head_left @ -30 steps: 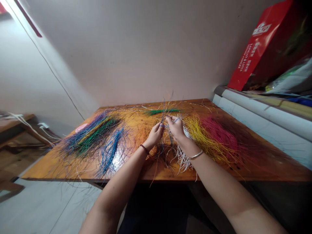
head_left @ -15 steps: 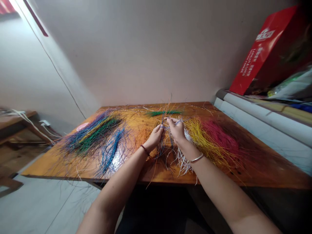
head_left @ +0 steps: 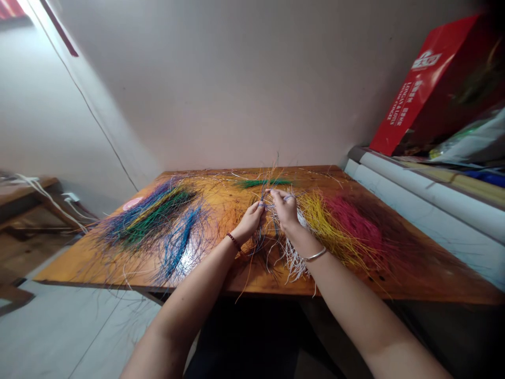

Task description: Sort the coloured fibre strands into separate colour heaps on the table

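Observation:
My left hand is closed around a bundle of thin, wire-like strands that stand up above the fist in orange and darker tones. Beside it on the right, my right hand pinches at the bundle with thumb and forefinger; the strand between the fingertips is too fine to make out. Some bluish material shows at the fingers of both hands. White strands lie beneath my right wrist, with yellow strands and pink strands farther right. Orange strands spread left of my left hand.
On the wooden table, blue strands and a pile of blue, yellow and green strands lie at left. Green strands lie at the back. A red box stands at right above white rolls.
Both hands keep nearly the same position and grip on the bundle. The whole view has shifted very slightly.

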Motion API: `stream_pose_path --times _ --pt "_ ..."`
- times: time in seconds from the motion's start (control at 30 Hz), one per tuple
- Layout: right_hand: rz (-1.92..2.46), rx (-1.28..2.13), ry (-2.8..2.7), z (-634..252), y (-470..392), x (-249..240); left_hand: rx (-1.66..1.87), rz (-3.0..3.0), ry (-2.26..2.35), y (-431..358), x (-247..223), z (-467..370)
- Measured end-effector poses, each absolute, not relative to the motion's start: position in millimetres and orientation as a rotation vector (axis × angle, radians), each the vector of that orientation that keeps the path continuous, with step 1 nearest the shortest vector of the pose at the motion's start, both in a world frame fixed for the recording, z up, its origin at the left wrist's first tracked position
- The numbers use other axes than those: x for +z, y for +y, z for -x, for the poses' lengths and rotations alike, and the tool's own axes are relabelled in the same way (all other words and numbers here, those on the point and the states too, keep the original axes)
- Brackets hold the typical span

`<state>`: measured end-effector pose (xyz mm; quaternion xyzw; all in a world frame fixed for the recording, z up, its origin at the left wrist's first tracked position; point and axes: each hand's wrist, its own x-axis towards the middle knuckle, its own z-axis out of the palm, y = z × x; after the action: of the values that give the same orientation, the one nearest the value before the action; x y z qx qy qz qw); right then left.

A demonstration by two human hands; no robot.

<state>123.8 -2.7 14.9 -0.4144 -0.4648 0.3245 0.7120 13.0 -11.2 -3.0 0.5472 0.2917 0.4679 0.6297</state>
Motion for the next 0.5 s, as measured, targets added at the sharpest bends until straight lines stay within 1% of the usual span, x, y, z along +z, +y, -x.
stream_pose_path --times 0.5 --pt "0.916 0.757 -1.012 -123.7 -5.5 19.2 1.051 -1.248 0.676 -12.1 -1.6 -11.9"
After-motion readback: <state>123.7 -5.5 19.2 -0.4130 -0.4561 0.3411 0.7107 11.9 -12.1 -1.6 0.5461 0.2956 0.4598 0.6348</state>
